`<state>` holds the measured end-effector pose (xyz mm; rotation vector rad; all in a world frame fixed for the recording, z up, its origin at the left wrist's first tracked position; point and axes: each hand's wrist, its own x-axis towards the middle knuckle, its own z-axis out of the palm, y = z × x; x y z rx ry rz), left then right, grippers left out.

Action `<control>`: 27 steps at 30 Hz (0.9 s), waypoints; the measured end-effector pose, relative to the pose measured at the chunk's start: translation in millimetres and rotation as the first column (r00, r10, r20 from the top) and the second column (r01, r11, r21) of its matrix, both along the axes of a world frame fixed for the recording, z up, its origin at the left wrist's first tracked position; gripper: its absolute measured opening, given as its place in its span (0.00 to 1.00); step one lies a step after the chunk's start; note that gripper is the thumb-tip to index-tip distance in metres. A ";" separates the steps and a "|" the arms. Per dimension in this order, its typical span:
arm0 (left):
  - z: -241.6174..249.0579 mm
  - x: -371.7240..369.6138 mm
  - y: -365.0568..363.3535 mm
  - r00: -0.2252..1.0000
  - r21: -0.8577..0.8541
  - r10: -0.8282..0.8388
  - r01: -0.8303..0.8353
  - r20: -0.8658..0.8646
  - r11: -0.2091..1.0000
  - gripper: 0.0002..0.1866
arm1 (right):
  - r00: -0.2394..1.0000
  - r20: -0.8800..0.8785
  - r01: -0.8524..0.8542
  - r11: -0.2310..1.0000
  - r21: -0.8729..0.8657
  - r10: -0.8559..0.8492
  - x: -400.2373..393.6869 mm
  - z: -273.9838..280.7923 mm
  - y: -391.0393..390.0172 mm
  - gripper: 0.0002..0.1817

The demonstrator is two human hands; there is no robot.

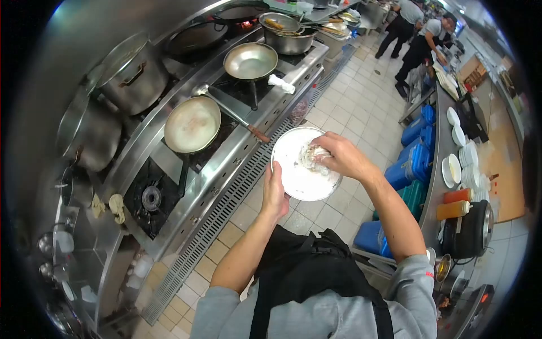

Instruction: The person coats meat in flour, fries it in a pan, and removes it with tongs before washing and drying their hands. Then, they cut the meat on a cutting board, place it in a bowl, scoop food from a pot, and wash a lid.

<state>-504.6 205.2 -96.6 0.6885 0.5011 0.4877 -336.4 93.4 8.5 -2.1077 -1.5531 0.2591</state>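
My left hand [275, 195] grips the near left rim of a round white plate [302, 182], thumb over the edge and fingers underneath. White powder that looks like flour covers much of its inside. My right hand [341, 157] reaches in from the right, its fingers closed on a lumpy, powder-coated piece of food [314, 156]. The kind of food cannot be made out. The plate is held in the air before my black apron [316, 265], above the tiled floor.
On the stove at left stand a frying pan [193, 125], another pan [250, 61], large pots [132, 79] and a bare burner [151, 199]. At right, a counter holds stacked white dishes [468, 164] and sauce bottles [453, 210]. Blue bins [415, 161] sit below. Two people [423, 48] stand farther back.
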 end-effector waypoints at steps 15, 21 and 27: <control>0.6 114.5 23.0 0.995 -0.089 -0.097 0.097 0.012 0.991 0.29 | 0.993 -0.107 0.082 0.952 0.295 -0.053 90.4 -5.1 27.6 0.14; -1.2 179.5 33.9 0.993 0.039 0.092 -0.095 0.075 0.995 0.28 | 0.996 -0.088 -0.024 0.979 -0.202 0.006 177.3 -18.8 9.7 0.22; 23.0 228.2 29.8 0.967 0.026 0.255 -0.254 -0.015 0.967 0.24 | 0.969 0.149 -0.183 0.979 -0.091 0.195 233.7 0.9 18.2 0.35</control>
